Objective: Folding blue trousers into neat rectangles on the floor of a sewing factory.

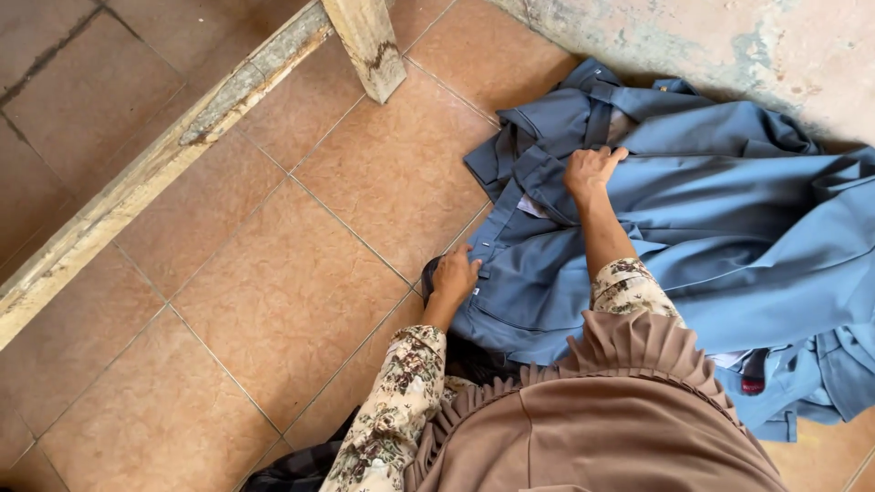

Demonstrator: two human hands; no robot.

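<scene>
The left hand (453,275) rests fingers-down on the near edge of the blue garment (693,237), seeming to pinch the cloth lightly, while the right hand (591,171) is curled shut on a fold near the collar; the garment lies spread on the tiled floor (273,292) against the wall (729,46). This looks like the straightening stage, so the next move would call for drawing the cloth flat and even. A brown pleated veil (611,410) hides the lower garment, and the dark object under the left hand is unclear.
</scene>
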